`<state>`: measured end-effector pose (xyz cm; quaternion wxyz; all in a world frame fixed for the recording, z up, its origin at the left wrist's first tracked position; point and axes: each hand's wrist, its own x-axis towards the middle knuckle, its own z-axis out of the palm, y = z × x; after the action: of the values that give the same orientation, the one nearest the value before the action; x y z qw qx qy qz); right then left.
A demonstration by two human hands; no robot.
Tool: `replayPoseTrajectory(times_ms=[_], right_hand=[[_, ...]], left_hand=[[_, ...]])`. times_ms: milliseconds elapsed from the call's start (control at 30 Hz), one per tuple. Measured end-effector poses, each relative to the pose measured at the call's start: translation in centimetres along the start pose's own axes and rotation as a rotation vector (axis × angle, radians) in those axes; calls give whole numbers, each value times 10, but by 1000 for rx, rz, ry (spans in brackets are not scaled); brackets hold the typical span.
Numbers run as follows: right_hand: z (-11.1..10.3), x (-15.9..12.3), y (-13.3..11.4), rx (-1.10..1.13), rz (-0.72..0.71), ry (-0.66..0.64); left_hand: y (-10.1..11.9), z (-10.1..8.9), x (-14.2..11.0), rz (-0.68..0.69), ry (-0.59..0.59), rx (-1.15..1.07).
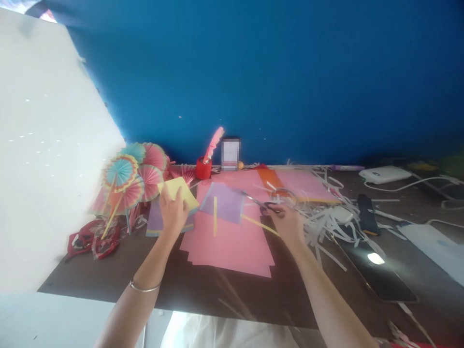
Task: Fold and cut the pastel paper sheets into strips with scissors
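Observation:
My left hand (173, 210) grips a squarish piece of yellow paper (189, 197), its fingers lying over the near side. Beneath that paper, purple and blue sheets (155, 220) lie on the dark table. In my right hand (288, 222) is a pair of scissors (255, 199), the blades pointing left toward a purple sheet (226, 200). That sheet rests on a stack of pink paper (228, 249). One thin yellow strip (215, 217) lies across the purple and pink sheets, and another yellow strip (261, 224) runs toward my right hand.
Folded paper fans (121, 176) stand at the left, behind red packets (94, 239). A red pot (203, 168) is near the blue wall. A roll of clear tape (283, 197), white paper strips (326, 227), a phone (380, 266) and a white device (384, 174) with a cable occupy the right.

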<state>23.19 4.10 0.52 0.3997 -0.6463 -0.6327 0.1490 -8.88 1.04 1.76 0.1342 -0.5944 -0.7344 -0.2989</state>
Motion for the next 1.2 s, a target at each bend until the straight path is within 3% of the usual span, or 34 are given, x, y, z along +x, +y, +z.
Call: replayPoseTrajectory(times_ms=[167,300,500,667,800,933,1033,1200], right_hand=[[2,0,2,-57,-124,48],[-2,-1,-5,-60,-212,127],[6,-14,-13,-107,-318,-160],[21,-26,-17,-219,-462,-259],[26,-29,-19,-226,-498,-282],[31,-35,-25,-256,-553,-236],[31,-40,-30,-281,-620,-181],[6,-29,-13,-325,-632,-110]], left_hand=[[27,13,-21,267,-335,-248],[39,15,-32,400,-450,-330],[39,1,-29,497,-573,-286],[38,-5,-30,589,-655,-294],[40,-4,-33,584,-602,-289],[45,1,-35,631,-528,-274],[46,9,-38,690,-541,-239],[47,15,-49,648,-492,-135]])
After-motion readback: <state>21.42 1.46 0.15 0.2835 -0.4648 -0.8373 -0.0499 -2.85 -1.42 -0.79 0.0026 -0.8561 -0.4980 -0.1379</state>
